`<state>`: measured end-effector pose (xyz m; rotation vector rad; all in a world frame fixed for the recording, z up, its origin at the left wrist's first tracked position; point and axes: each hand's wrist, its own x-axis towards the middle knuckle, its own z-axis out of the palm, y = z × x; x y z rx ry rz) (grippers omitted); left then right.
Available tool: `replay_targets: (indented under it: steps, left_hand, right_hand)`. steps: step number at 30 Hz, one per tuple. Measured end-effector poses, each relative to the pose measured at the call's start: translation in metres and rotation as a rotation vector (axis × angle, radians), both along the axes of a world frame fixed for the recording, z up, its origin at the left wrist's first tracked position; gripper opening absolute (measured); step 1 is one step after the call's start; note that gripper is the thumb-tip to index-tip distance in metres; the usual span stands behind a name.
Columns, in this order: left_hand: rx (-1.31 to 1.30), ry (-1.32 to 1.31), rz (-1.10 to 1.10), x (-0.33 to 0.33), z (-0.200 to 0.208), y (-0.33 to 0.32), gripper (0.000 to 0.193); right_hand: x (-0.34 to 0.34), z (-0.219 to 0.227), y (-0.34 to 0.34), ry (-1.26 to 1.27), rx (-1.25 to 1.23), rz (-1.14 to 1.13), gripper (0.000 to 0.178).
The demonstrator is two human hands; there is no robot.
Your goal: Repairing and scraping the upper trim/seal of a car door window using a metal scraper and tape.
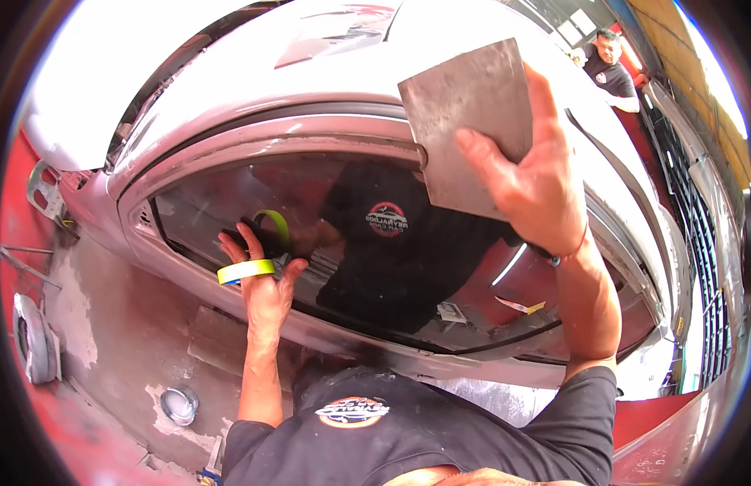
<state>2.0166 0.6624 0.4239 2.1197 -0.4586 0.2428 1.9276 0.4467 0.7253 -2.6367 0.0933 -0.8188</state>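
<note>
My right hand (545, 190) grips a flat, grey, rectangular plate (444, 105), thumb on its face and fingers hidden behind. The plate is raised over the upper edge of a car's dark side window (221, 198) and covers part of the frame. Around the fingers of my left hand (268, 304) sits a narrow yellow-green roll of tape (244, 271); the fingers spread through and above it, in front of the lower window. The glass reflects my shirt, the left hand and the tape.
The pale car body (343, 121) curves across the view. At left, a round grey wheel-like part (35, 340) leans by a red wall; a small can (179, 403) stands on the patchy floor. Another person (610, 77) is beyond the car at upper right, near a dark slatted panel (715, 312).
</note>
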Motion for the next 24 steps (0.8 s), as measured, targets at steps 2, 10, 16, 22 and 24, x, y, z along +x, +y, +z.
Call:
replay_targets:
  steps: [2,10,16,22,24]
  left_hand:
    - [-0.014,0.017,0.001,-0.004,-0.002,0.001,0.116]
    - [-0.001,0.001,0.01,-0.002,-0.002,0.0,0.117]
    - [0.044,-0.023,0.032,-0.004,0.0,0.001,0.116]
    - [-0.031,0.056,0.002,-0.004,0.004,0.002,0.118]
    - [-0.013,0.034,0.016,-0.005,0.001,0.002,0.117]
  right_hand:
    - [-0.002,0.003,0.0,0.065,0.045,-0.012,0.059]
    - [0.01,0.007,0.004,0.062,0.074,0.065,0.059]
    - [-0.008,-0.002,-0.007,0.04,0.038,0.055,0.06]
    - [0.001,0.003,0.005,0.074,0.025,0.022,0.06]
    - [-0.008,-0.007,-0.006,0.028,0.112,0.08,0.061]
